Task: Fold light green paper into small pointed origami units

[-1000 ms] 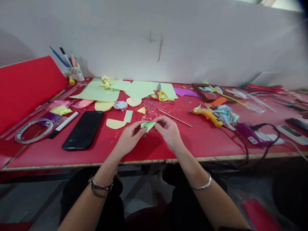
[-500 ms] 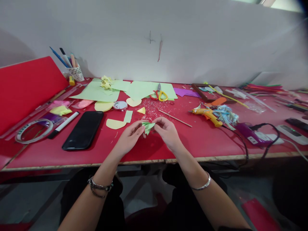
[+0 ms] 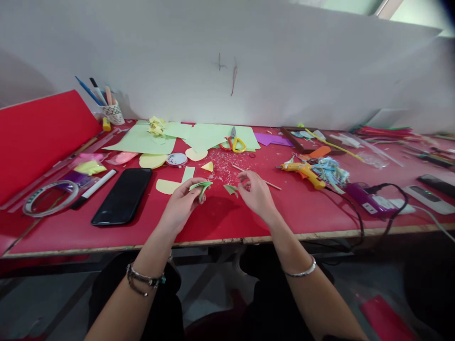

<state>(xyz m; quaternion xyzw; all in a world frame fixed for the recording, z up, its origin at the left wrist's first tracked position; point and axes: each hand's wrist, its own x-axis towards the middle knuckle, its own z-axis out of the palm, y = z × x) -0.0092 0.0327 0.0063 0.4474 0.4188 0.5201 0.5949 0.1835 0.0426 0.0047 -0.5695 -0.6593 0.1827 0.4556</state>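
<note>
Black phone [image 3: 122, 196] lay left | left hand [image 3: 177, 207]: fingers pinched folded paper [image 3: 202, 186] over the table [image 3: 216, 228] | right hand [image 3: 256, 195]: fingers pinched green scrap [image 3: 230, 189], apart from it | glue gun [image 3: 304, 173] farther right | risk: tight squeeze might have crushed folds

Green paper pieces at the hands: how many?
2 visible: one folded piece in the left hand, one small piece at the fingers of the right hand. Folds and fingers may hide more.
</note>
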